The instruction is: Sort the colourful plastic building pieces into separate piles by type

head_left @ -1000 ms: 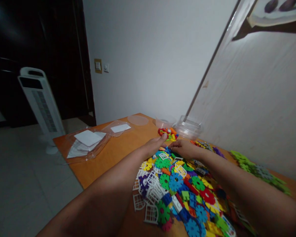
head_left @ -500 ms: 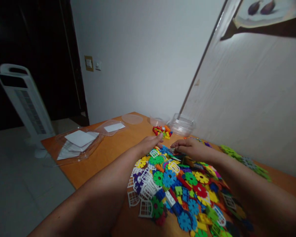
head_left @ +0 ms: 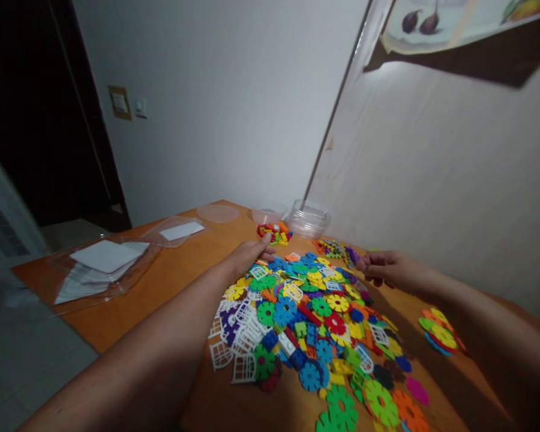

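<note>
A heap of mixed plastic building pieces (head_left: 308, 312) covers the middle of the table, with flower-shaped discs, bricks and white window frames (head_left: 244, 368). At the heap's far left edge rests my left hand (head_left: 249, 255), open, thumb raised apart from the fingers. My right hand (head_left: 389, 268) is beyond the heap's right side, close to a small group of purple pieces (head_left: 351, 257). Its fingers are curled together; whether a small piece is between them is hidden. Between the hands lie blue discs (head_left: 276, 264) and other flower discs.
Behind the heap sit small bricks (head_left: 274, 233) and clear plastic tubs (head_left: 308, 217). Clear lids and white cards (head_left: 105, 257) lie at the left on the orange-brown table (head_left: 171, 288). Stacked discs (head_left: 438, 331) are at the right; a wall (head_left: 234, 120) rises behind.
My right hand has moved right, from above the heap to beyond its right side. My left hand stays at the heap's far left edge. The view has turned to the right.
</note>
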`<state>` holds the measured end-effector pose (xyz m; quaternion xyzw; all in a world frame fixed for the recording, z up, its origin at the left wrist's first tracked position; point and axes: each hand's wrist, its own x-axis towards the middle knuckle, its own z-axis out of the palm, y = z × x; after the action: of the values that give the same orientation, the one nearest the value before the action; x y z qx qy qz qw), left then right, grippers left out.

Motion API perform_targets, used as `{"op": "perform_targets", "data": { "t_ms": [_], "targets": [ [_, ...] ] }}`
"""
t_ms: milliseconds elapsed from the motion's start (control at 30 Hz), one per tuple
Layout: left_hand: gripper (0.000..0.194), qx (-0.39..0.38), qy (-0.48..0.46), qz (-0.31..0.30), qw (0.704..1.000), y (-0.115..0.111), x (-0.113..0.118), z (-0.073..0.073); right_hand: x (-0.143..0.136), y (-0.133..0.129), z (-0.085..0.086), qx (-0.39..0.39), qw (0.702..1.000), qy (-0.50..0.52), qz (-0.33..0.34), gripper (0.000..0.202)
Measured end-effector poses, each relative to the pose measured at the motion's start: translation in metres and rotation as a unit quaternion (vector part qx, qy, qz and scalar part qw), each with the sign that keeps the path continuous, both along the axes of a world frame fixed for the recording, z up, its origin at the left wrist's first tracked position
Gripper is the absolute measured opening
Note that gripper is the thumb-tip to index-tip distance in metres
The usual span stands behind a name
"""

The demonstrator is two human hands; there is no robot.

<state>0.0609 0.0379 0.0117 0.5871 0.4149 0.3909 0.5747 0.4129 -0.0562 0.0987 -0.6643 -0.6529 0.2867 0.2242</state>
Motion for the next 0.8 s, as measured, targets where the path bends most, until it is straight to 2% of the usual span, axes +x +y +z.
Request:
{"op": "perform_targets", "data": {
  "t_ms": [167, 300, 600, 700, 800],
  "targets": [
    [0.087, -0.009, -0.026, -0.001, 1.0, 0.002, 0.0, 0.0, 0.038, -0.025, -0.019, -0.116, 0.986, -0.121, 0.026, 0.032],
    [0.088, -0.015, -0.057, 0.005, 0.998, -0.001, -0.001, 0.001, 0.052, -0.042, -0.034, -0.177, 0.968, -0.172, 0.035, 0.026],
    [0.089, -0.006, -0.056, 0.038, 0.998, -0.003, 0.0, 0.003, 0.055, -0.047, -0.053, -0.124, 0.972, -0.194, 0.049, 0.021],
    [0.089, 0.004, -0.048, 0.061, 0.997, -0.001, 0.001, 0.002, 0.063, -0.041, -0.053, -0.12, 0.975, -0.186, 0.034, 0.021],
    [0.089, 0.016, -0.047, 0.085, 0.995, 0.0, 0.002, 0.002, 0.06, -0.027, -0.044, -0.093, 0.984, -0.15, 0.001, 0.021]
  ]
}}
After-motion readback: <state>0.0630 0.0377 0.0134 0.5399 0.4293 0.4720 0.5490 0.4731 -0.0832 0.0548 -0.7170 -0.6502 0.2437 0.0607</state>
